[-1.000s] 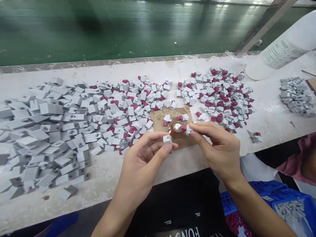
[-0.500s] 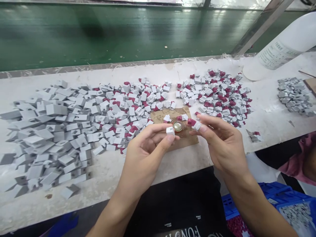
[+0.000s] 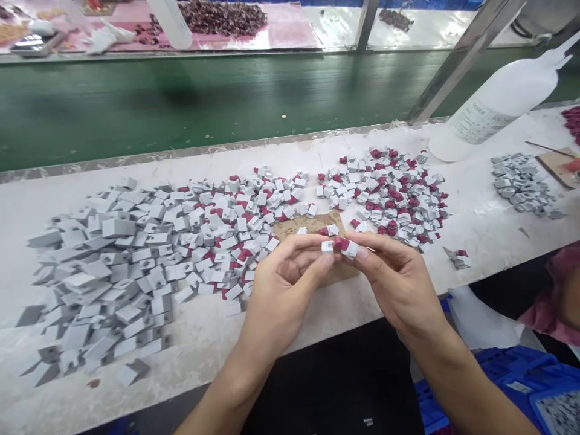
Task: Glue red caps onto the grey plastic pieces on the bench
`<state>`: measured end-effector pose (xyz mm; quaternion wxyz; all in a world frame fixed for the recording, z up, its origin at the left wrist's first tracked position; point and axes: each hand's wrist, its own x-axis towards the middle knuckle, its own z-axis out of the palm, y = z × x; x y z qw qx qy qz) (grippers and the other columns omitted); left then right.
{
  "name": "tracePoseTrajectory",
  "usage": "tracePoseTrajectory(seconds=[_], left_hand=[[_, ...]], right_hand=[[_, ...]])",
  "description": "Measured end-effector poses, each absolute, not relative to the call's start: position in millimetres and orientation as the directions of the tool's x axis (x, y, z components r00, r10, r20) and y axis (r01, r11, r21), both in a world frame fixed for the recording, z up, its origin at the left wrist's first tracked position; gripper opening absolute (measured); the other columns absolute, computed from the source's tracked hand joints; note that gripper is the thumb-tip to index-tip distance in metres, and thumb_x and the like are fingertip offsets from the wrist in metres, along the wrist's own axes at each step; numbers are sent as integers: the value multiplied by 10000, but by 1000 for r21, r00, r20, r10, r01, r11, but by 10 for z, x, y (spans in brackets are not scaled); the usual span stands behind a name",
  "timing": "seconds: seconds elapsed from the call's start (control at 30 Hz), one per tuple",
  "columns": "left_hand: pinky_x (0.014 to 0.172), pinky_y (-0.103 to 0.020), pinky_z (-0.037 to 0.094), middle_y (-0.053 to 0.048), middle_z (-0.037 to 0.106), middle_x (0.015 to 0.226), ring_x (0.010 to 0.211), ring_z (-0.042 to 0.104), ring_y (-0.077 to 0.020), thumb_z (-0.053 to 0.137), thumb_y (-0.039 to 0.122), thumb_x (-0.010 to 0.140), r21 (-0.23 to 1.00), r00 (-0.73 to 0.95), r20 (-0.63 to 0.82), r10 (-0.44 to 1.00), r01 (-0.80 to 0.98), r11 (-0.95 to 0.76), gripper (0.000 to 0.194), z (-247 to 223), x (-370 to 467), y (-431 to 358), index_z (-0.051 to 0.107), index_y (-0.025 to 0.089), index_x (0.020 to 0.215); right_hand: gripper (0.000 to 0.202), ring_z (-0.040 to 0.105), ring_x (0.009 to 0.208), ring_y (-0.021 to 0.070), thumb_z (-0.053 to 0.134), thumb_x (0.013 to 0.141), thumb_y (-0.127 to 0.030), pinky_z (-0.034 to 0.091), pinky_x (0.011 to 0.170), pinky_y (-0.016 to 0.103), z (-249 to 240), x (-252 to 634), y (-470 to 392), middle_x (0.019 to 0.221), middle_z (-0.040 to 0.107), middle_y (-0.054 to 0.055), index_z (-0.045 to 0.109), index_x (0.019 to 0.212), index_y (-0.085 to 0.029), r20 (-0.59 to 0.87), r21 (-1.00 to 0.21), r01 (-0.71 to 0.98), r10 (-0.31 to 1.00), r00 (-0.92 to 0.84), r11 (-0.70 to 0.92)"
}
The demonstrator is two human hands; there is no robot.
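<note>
Head view: both hands loaded, parts nose to nose above the cardboard (image 3: 347,273).
Left hand (image 3: 281,293) fingers pinch a grey block (image 3: 327,248); right hand (image 3: 405,284) fingers pinch a maroon-and-grey piece (image 3: 348,248), maroon end facing the block. Can't tell if they touch. Bench (image 3: 212,338): big block pile (image 3: 122,266) left, mixed pile (image 3: 389,193) right, white bottle (image 3: 487,112) beyond.

No legible txt: green print (image 3: 480,124) on white plastic bottle (image 3: 516,90), far R, & white print (image 3: 368,422) on black cloth (image 3: 339,368), near, too sm.
</note>
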<state>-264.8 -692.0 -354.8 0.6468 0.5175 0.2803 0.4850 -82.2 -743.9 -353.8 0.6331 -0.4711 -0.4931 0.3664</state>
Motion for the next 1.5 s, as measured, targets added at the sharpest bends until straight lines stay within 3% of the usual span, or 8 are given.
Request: tracePoseTrajectory(seconds=[0.2,0.57,0.73,0.87,0.93,1.1,1.3,1.5], left_hand=[[943,-355,763,-52,911,1094,1040,898,-273,938,378,998,964,379,158,912,-258,-59,145,-3505,-2670,-6934,907,297,1113],[802,-349,758,-72,905,1044,892,896,-289,865,460,1020,942,441,289,850,25,-334,170,-3245,-3032,-6771,910,330,1121],[737,-366,697,-52,876,1020,903,859,-292,763,557,1034,882,454,214,865,290,-371,256,-3002,-3062,-6559,835,325,1116],[658,-380,607,-80,858,1115,1007,833,-343,725,601,969,786,315,289,904,462,-412,317,-2708,-3071,-6219,782,312,1085],[739,-404,629,-93,858,1148,1061,825,-353,740,562,931,769,290,315,904,479,-422,305,-2552,-3033,-5999,769,298,1080],[816,-379,630,-99,866,1164,1118,813,-319,797,340,908,796,325,222,919,485,-364,155,-2263,-2814,-5407,746,256,1027],[834,-320,623,-81,861,1062,1015,826,-254,903,136,886,790,296,108,949,554,-263,194,-2177,-2564,-4660,751,201,987],[937,-407,709,-78,819,1203,1039,807,-221,821,342,1122,729,218,-18,976,671,-137,223,-2203,-2562,-4089,785,155,1237]], right_hand=[[198,835,992,198,844,1101,-265,720,890,335,-3408,-803,-7482,1043,883,28,968,1220,-364,421,-894,241,893,163,377],[215,877,1010,232,787,1115,-279,745,871,335,-3134,-877,-7374,1093,897,43,954,1238,-336,450,-844,306,892,-40,440],[321,886,1105,279,793,1098,-367,763,944,418,-2841,-544,-7189,1268,912,59,903,1396,-321,336,-805,527,941,26,273],[369,824,1057,307,671,1118,-285,698,934,462,-2635,-5,-6868,1263,857,131,871,1424,-236,402,-560,829,878,260,11],[418,800,1002,295,631,1076,-181,661,951,461,-2575,204,-6685,1260,832,131,879,1409,-239,400,-429,899,875,274,-86],[432,755,866,233,672,983,-103,620,861,394,-2540,362,-6350,1422,789,123,907,1311,-257,280,-366,929,946,162,-51],[87,724,819,257,732,995,-298,581,760,395,-2499,387,-6315,1196,795,147,785,1014,-231,271,-367,927,945,181,-72],[350,709,692,257,712,1042,-623,549,648,358,-2614,312,-6669,762,724,16,637,1073,-283,252,-533,844,940,232,-65]])
